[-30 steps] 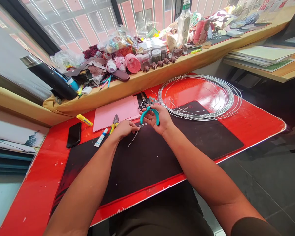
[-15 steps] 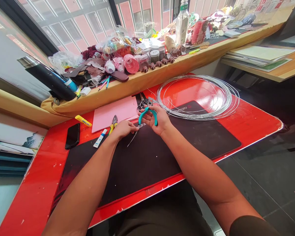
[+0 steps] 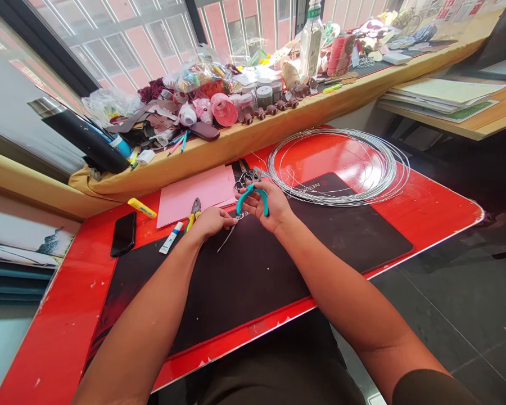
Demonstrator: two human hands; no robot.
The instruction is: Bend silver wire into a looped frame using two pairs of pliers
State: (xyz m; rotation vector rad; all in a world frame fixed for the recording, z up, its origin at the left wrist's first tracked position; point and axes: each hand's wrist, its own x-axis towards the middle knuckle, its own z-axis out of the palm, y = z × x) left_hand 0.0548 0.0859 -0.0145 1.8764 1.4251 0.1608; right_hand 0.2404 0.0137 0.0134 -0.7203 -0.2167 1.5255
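Note:
My right hand is closed round teal-handled pliers, whose jaws point down and left. My left hand pinches a short piece of thin silver wire that hangs from its fingertips toward the black desk mat. The pliers' tip meets the wire just right of my left fingers. Both hands hover over the mat's far edge on the red table.
A large coil of silver wire lies at the far right. Pink paper, yellow-handled pliers, a small tube, a yellow cutter, a black phone and scissors lie left and behind. A cluttered ledge runs along the window.
Both hands have drifted slightly up and left in the picture, keeping the same hold on pliers and wire. The view has shifted a little.

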